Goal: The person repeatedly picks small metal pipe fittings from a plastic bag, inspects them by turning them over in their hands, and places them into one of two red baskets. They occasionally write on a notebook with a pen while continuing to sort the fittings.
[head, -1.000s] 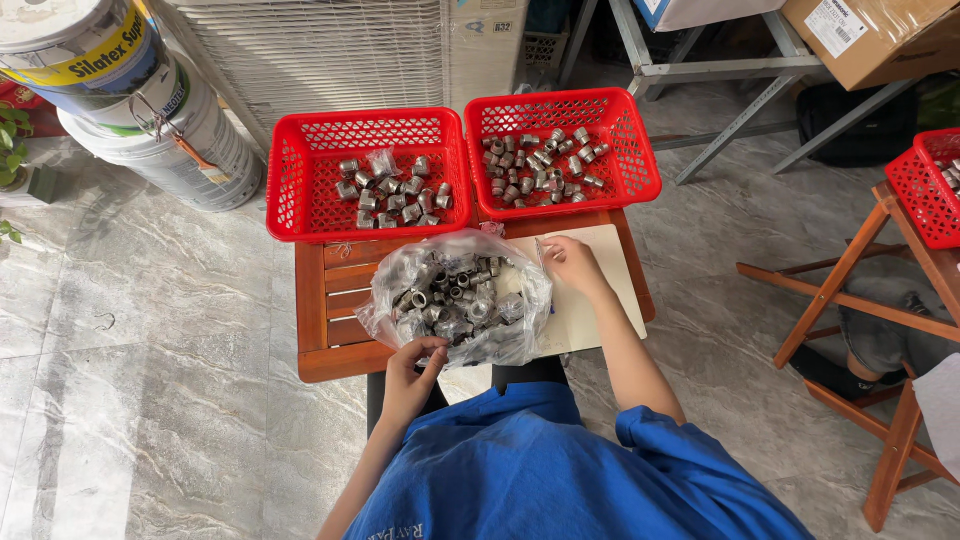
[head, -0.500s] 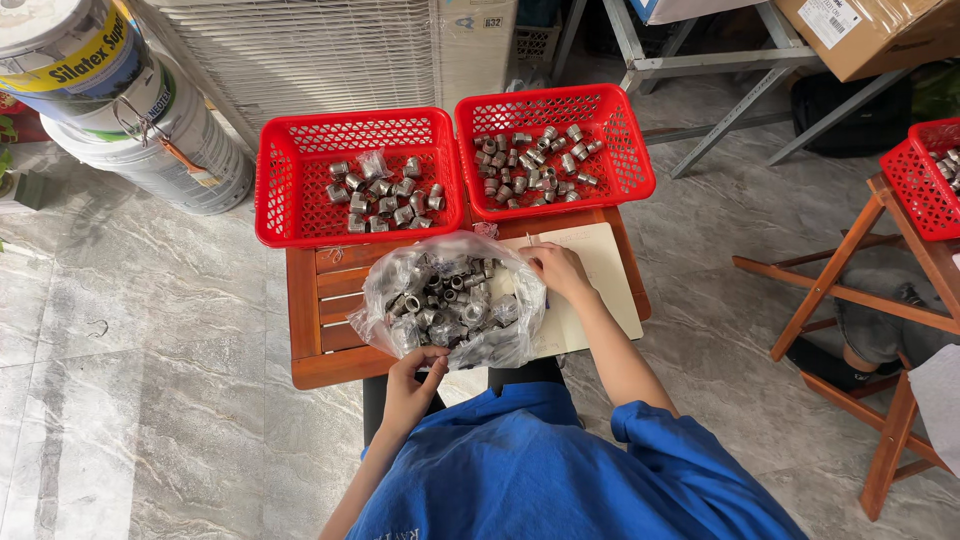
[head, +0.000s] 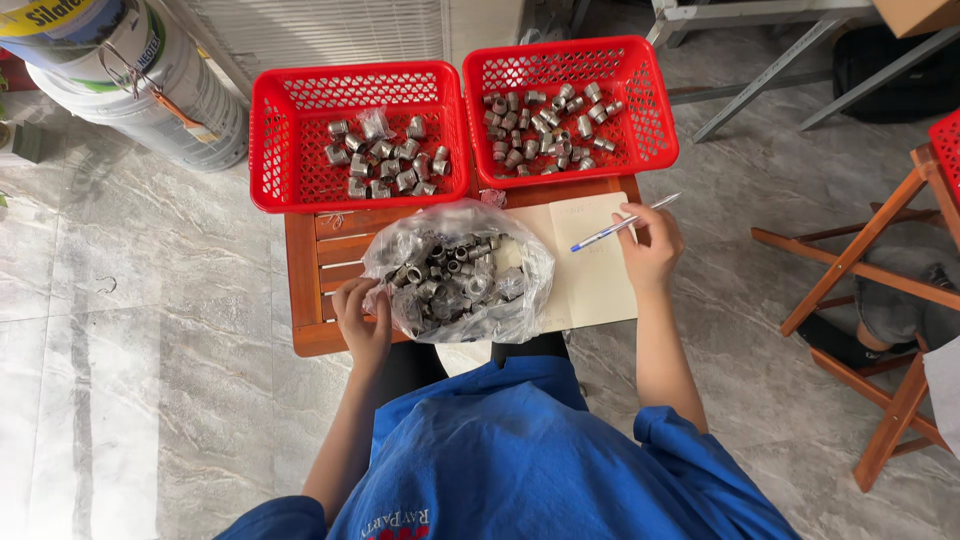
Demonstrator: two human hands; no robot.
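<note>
A clear plastic bag (head: 458,272) full of several small metal fittings lies on a small wooden slatted table (head: 312,262). My left hand (head: 362,322) grips the bag's left edge. My right hand (head: 650,248) holds a blue and white pen (head: 622,223) over a sheet of cream paper (head: 590,270) to the right of the bag. Behind the bag stand two red plastic baskets: the left basket (head: 290,150) and the right basket (head: 640,110) each hold several metal fittings.
Stacked white paint buckets (head: 150,85) stand at the back left on a marble floor. A wooden folding stool (head: 870,280) with another red basket on it is at the right, with another person's leg and shoe (head: 900,310) beneath it. Metal frame legs (head: 760,40) run behind.
My right hand has left the bag's right side and moved right over the paper, now holding the pen. My left hand stays at the bag's left edge.
</note>
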